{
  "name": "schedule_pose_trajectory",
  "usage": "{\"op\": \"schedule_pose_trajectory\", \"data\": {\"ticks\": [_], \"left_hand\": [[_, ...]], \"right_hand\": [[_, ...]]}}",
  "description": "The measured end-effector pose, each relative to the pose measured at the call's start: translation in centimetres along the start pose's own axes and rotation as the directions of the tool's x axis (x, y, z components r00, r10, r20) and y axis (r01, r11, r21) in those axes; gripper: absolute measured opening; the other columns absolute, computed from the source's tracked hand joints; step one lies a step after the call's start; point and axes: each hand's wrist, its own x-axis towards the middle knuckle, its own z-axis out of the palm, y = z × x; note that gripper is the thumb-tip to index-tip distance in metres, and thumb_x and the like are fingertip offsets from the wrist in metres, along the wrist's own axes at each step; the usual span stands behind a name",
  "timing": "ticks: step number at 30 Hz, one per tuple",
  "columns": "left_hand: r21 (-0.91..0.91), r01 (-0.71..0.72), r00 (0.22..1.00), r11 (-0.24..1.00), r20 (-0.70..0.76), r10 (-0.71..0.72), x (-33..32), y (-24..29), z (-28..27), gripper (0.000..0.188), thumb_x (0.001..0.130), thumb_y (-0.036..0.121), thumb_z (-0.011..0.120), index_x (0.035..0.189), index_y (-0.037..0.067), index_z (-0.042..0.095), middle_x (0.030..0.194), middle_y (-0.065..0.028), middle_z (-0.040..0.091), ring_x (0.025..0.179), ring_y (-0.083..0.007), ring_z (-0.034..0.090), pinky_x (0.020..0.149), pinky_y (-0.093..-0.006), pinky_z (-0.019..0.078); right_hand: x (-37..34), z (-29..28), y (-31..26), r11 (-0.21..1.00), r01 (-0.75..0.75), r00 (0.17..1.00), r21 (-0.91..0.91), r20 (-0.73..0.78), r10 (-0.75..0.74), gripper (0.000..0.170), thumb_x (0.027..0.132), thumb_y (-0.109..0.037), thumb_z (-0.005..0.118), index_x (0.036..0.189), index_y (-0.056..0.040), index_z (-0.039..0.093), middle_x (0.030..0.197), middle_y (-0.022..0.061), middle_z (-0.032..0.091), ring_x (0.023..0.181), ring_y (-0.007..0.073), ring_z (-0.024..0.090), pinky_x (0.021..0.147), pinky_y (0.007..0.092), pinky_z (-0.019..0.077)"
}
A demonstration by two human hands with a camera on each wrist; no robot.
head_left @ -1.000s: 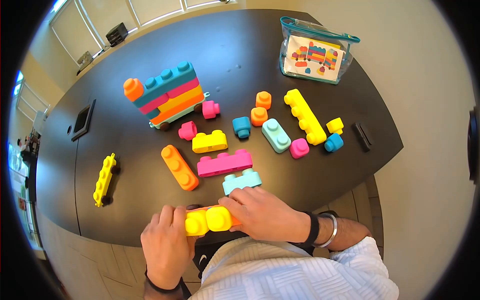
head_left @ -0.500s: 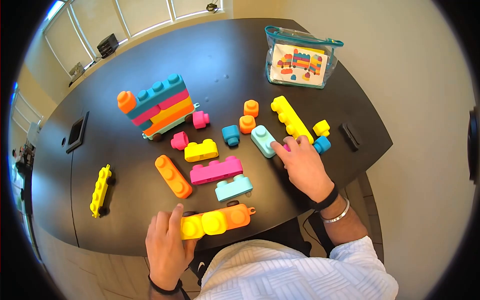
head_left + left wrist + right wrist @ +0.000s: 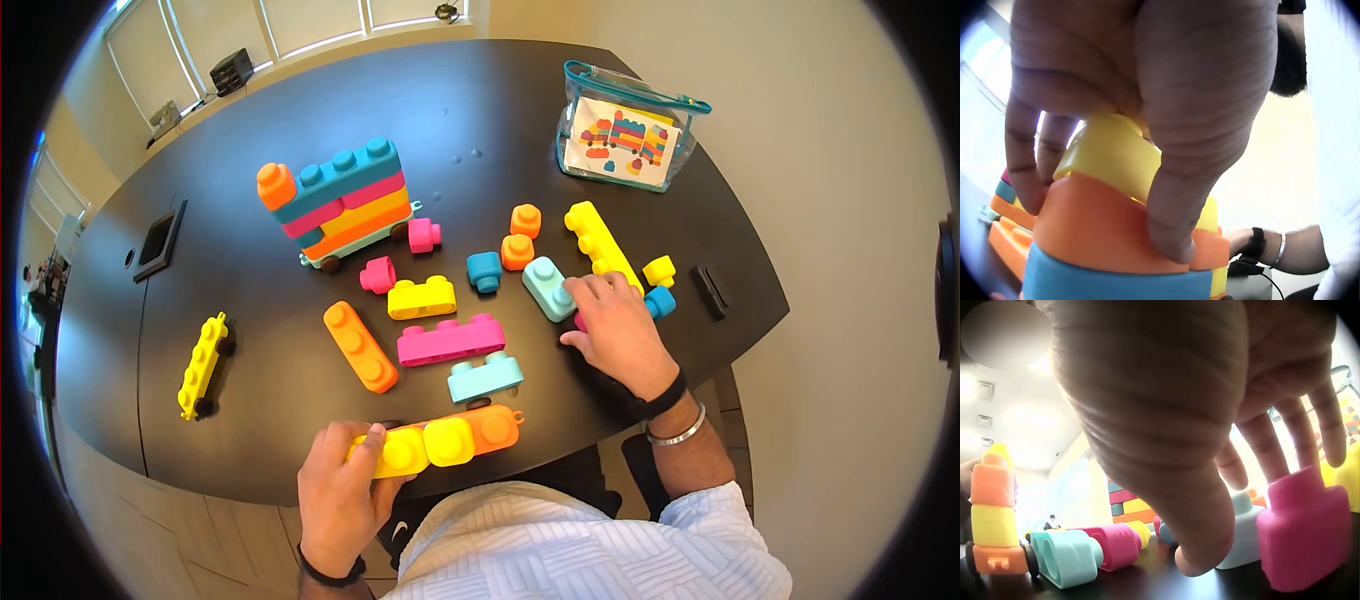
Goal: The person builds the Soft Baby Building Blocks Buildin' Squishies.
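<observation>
My left hand (image 3: 342, 495) grips the left end of a wheeled block wagon (image 3: 493, 428) at the table's front edge. Two yellow blocks and an orange one show on its top. In the left wrist view, thumb and fingers straddle an orange block (image 3: 1094, 228), with a yellow block (image 3: 1110, 153) above it and a blue one (image 3: 1116, 284) below. My right hand (image 3: 628, 335) reaches over a small pink block (image 3: 1304, 534), mostly hidden from the head view. Its fingers extend behind the block and the thumb stands apart from it. A light teal block (image 3: 545, 287) lies beside these fingers.
Loose blocks lie mid-table, including a long pink block (image 3: 452, 342), an orange block (image 3: 360, 348) and a long yellow block (image 3: 598, 240). A tall block wagon (image 3: 345, 215) stands behind them. A yellow wheeled base (image 3: 203, 367) sits left; a clear bag (image 3: 625, 130) stands back right.
The right hand has left the wagon in front and moved right and forward to the small pink block. The left hand has kept its grip on the wagon.
</observation>
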Motion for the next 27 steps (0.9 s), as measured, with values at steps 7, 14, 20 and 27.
{"op": "schedule_pose_trajectory", "data": {"ticks": [7,14,20,27], "left_hand": [[-0.011,0.023,0.999,1.000,0.026,-0.023,-0.1,-0.2,0.0,0.063,0.076,0.021,0.101,0.126,-0.002,0.070,0.110,-0.0189,0.069,0.095,-0.0419,0.070,0.076,-0.0479,0.0569],[0.016,0.038,0.999,0.999,-0.002,-0.038,-0.3,-0.3,-0.1,0.059,0.078,0.024,0.100,0.125,0.000,0.073,0.112,-0.0156,0.070,0.095,-0.0394,0.069,0.076,-0.0469,0.0569],[-0.009,0.014,1.000,1.000,-0.018,-0.015,-0.7,-0.9,-0.1,0.062,0.077,0.023,0.100,0.126,-0.001,0.071,0.112,-0.0189,0.070,0.094,-0.0423,0.069,0.074,-0.0477,0.0564],[-0.022,0.054,0.998,0.998,0.011,-0.054,-0.6,-0.9,-0.3,0.050,0.082,0.018,0.093,0.126,0.003,0.075,0.115,-0.0112,0.073,0.097,-0.0356,0.070,0.077,-0.0464,0.0579]], "right_hand": [[4.2,0.5,-3.8,0.942,0.324,0.946,0.089,-0.030,-0.323,0.048,0.090,-0.005,0.082,0.136,-0.0042,0.069,0.147,0.0181,0.063,0.132,0.0401,0.062,0.112,0.0503,0.0537],[10.5,4.0,-3.7,0.901,0.404,0.910,-0.158,0.168,-0.379,0.028,0.094,-0.003,0.071,0.122,-0.0062,0.071,0.142,0.0210,0.062,0.111,0.0368,0.070,0.095,0.0426,0.0620],[9.5,1.4,-4.1,0.899,0.435,0.897,0.037,-0.102,-0.430,0.030,0.090,-0.006,0.078,0.115,-0.0070,0.062,0.112,0.0154,0.059,0.098,0.0356,0.067,0.086,0.0491,0.0601],[2.6,-5.8,-7.2,0.614,0.525,0.794,0.589,-0.080,-0.603,0.039,0.085,-0.010,0.085,0.118,-0.0045,0.064,0.110,0.0145,0.064,0.098,0.0364,0.067,0.086,0.0447,0.0580]]}}
